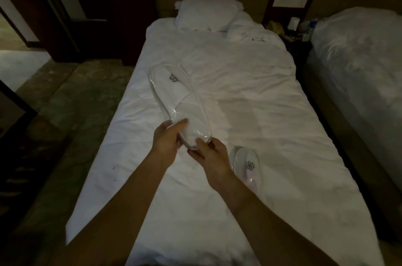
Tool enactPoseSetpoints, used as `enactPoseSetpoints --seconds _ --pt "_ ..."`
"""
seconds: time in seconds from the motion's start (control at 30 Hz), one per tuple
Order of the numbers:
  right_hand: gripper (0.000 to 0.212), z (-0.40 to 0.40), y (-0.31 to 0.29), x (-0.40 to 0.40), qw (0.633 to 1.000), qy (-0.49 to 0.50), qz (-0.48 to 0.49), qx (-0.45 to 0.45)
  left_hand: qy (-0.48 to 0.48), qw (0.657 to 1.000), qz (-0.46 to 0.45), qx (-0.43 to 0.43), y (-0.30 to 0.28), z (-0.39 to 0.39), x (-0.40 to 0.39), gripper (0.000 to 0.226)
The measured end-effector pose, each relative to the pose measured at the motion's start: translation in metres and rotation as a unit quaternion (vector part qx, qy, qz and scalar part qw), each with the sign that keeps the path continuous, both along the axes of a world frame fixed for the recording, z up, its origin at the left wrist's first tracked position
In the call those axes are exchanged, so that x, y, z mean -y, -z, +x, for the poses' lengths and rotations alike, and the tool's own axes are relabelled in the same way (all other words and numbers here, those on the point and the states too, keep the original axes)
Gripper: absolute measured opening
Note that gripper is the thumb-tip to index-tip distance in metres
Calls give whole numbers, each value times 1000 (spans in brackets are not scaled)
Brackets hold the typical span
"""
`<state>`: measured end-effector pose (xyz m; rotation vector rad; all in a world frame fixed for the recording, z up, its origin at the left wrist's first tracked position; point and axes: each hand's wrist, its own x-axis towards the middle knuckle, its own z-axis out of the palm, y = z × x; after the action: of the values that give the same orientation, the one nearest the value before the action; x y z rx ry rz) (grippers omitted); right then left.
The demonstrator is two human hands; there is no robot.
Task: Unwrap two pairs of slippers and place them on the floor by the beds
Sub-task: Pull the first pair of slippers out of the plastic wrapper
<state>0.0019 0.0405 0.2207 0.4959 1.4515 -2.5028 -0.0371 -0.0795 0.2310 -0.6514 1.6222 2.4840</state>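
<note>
A pair of white slippers in a clear plastic wrapper (177, 95) is held above the white bed (250, 102), its toe end with a dark logo pointing away from me. My left hand (168, 137) grips the wrapper's near end from the left, thumb on top. My right hand (208, 152) pinches the same end from below and the right. A second wrapped pair of slippers (249, 166) lies flat on the duvet just right of my right wrist, partly hidden by my forearm.
A pillow (206, 14) lies at the head of the bed. A second bed (359, 69) stands to the right across a narrow gap, with a cluttered nightstand (291, 30) between them. Patterned carpet (71, 102) runs along the left side.
</note>
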Motion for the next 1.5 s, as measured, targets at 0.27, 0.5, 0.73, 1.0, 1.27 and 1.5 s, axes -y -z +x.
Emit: enactPoseSetpoints --seconds 0.27,0.5,0.73,1.0,1.27,1.5 --pt "16 38 5 -28 998 -41 27 34 -69 996 -18 48 17 20 -17 41" --pt "13 95 20 -59 997 -32 -9 69 -101 990 -33 91 34 51 -44 55" --pt "25 126 33 -88 996 9 -37 77 -41 997 12 64 26 66 -67 67" --pt "31 134 46 -99 993 42 -48 102 77 991 -1 113 55 115 -97 41" --pt "32 152 77 -91 991 40 -34 126 51 989 15 140 81 95 -74 44" --pt "16 162 94 -103 986 41 -11 163 49 981 24 185 123 82 -53 57"
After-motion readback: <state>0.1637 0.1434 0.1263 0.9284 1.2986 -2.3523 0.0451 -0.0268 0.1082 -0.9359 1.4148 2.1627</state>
